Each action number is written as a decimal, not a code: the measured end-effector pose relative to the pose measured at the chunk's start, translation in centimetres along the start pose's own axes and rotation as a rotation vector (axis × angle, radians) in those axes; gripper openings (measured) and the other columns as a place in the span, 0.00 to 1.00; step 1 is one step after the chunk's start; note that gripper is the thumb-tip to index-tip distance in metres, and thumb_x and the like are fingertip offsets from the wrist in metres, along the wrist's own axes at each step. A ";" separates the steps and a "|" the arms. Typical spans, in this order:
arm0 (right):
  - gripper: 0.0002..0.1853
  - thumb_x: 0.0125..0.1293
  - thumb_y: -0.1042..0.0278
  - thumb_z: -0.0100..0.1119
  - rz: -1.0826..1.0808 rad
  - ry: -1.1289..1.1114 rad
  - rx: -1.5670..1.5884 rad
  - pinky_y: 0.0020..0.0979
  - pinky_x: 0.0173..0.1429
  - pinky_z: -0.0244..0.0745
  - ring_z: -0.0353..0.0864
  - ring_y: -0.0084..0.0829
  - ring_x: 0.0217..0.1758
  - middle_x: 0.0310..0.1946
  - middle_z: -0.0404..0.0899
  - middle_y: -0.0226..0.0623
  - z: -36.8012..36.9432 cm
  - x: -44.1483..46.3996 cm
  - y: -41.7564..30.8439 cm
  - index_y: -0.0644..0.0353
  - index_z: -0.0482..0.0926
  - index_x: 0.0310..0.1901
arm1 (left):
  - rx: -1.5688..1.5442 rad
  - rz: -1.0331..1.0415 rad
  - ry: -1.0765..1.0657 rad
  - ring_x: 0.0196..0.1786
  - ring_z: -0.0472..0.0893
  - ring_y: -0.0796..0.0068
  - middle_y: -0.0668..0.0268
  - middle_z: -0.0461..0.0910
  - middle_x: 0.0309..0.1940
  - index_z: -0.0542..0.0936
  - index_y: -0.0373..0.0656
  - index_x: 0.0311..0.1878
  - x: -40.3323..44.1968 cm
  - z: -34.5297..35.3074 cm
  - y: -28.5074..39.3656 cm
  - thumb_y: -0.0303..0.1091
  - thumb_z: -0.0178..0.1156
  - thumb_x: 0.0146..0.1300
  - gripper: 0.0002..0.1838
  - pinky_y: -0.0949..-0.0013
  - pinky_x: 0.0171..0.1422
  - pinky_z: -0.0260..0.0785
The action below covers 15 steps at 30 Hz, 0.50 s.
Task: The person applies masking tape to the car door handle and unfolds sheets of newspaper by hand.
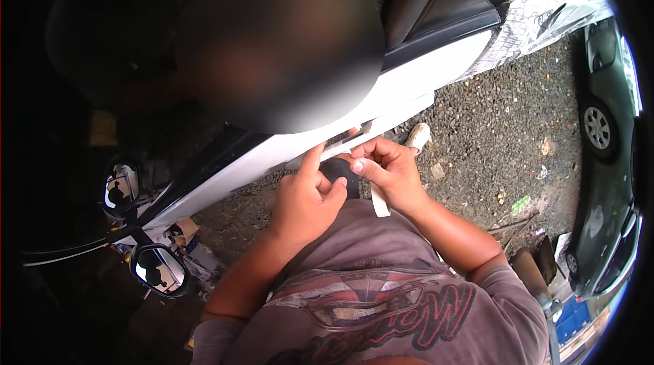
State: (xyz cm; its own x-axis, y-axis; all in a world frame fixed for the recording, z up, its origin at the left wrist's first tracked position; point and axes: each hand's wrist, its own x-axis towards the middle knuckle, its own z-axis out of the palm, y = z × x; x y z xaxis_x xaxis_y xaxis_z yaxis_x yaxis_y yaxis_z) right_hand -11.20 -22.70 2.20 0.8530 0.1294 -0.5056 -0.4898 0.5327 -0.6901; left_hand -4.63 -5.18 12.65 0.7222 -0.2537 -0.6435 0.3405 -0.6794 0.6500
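Narrow white flat strip, prob. paper or tape (379,200), hangs in the centre of the frame below the right hand (394,176), beside the front of the faded brown printed T-shirt (381,256). Right thumb & index are closed together at the tips, seemingly pinching the strip's upper part, tho' the fingers cover the exact hold. The left hand (304,198), just left of centre, is loosely curled, thumb apart from fingers, nothing visible in it; index tip is at the lower edge of the glossy white car body panel (409,82), contact hard to confirm. Strip looks v. light, thin & bendy, so prob. easy to crease or tear; may cling if adhesive, can't tell. Best held by an end or the edges, w/ light fingertip pressure. Hard to make out: strip's upper end, full length & whether it meets the panel. Blurred oval hides the upper centre; far left is near black; dark green car (606,181) is cut off at the right edge.
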 end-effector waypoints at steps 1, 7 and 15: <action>0.13 0.76 0.73 0.73 0.037 0.026 -0.080 0.28 0.60 0.81 0.87 0.22 0.52 0.49 0.90 0.34 0.3 0.3 -0.3 0.67 0.86 0.57 | 0.040 -0.016 -0.022 0.28 0.90 0.56 0.56 0.87 0.24 0.67 0.39 0.81 0.1 0.1 0.0 0.30 0.69 0.69 0.39 0.59 0.39 0.80; 0.11 0.66 0.71 0.82 -0.198 0.191 -0.188 0.26 0.49 0.78 0.83 0.19 0.41 0.38 0.89 0.31 0.9 2.1 0.8 0.63 0.91 0.46 | -0.043 0.026 -0.020 0.25 0.85 0.80 0.63 0.85 0.22 0.69 0.35 0.80 0.2 -0.9 0.0 0.23 0.67 0.72 0.35 0.73 0.35 0.77; 0.13 0.73 0.75 0.74 -0.073 -0.091 0.167 0.32 0.62 0.82 0.86 0.25 0.54 0.51 0.89 0.34 -0.7 3.0 2.1 0.65 0.87 0.56 | 0.195 0.274 0.163 0.27 0.87 0.81 0.63 0.84 0.23 0.78 0.35 0.74 0.1 -0.3 -2.1 0.24 0.69 0.73 0.27 0.72 0.34 0.78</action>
State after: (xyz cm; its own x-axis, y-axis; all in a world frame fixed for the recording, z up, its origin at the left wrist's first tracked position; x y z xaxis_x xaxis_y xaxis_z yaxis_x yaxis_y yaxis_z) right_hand -9.76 -21.81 -1.15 0.9016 0.1563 -0.4034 -0.3960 0.6738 -0.6239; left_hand -5.10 -3.56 11.30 0.8623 -0.3419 -0.3736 0.0119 -0.7238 0.6899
